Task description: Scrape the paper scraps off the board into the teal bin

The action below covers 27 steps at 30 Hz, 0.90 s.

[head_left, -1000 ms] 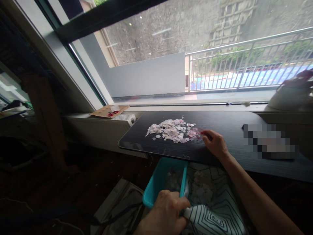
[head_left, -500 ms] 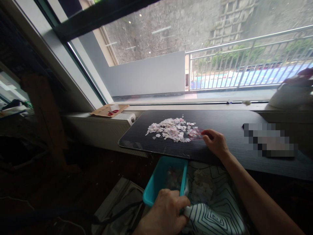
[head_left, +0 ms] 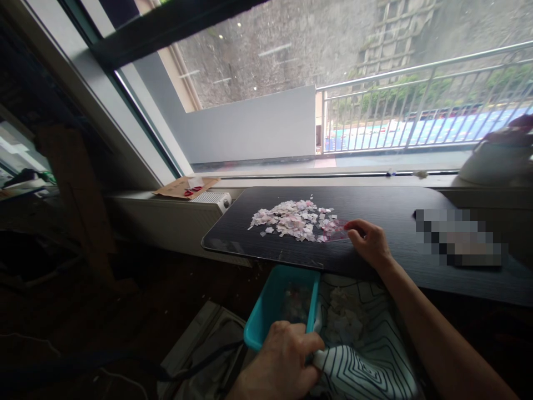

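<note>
My right hand (head_left: 370, 241) is closed in a pinch on a clear plastic piece with pinkish-red edges (head_left: 335, 231), whose exact kind I cannot make out. The piece lies against the right side of a heap of small white and pale pink paper scraps (head_left: 291, 218) on the dark table (head_left: 387, 205). Below the table's near edge, my left hand (head_left: 285, 353) is closed around the near rim of a teal plastic bin (head_left: 260, 328) and a bunched part of a white cloth with dark lines (head_left: 366, 366). Scraps lie inside the bin, partly in shadow.
More paper scraps (head_left: 343, 316) rest on the cloth beside the bin. A radiator (head_left: 208, 201) stands left of the table, with red-handled scissors (head_left: 192, 191) on brown cardboard (head_left: 170, 189). A blurred-out object (head_left: 460, 239) lies at the table's right. The window is behind.
My right hand has shifted slightly to the right with the plastic piece, which now sits at a slightly different angle by the scraps. My left hand stays on the bin and cloth.
</note>
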Each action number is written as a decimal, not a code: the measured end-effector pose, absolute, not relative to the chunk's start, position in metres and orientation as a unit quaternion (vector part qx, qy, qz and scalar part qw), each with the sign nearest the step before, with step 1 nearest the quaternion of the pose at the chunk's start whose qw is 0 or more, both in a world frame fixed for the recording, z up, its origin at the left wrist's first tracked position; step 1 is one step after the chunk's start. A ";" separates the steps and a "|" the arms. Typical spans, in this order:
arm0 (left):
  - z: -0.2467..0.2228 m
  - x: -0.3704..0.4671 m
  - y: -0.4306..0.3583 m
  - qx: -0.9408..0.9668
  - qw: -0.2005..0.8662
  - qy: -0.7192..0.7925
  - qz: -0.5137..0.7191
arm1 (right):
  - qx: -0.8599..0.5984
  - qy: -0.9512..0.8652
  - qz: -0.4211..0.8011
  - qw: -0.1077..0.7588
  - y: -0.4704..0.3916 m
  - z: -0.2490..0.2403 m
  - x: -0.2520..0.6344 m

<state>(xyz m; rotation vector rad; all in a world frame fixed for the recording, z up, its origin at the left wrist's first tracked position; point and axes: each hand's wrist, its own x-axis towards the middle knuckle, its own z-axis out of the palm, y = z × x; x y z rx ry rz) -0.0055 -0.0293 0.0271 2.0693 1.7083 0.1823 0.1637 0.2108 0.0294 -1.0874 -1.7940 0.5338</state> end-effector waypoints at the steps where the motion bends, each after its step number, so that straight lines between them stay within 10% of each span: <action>1: 0.027 -0.005 -0.029 0.749 0.225 0.620 0.065 | -0.445 -0.729 0.216 0.472 0.211 0.029 0.164; 27: 0.030 -0.005 -0.029 0.752 0.221 0.618 0.053 | -0.476 -0.693 0.239 0.486 0.212 0.032 0.166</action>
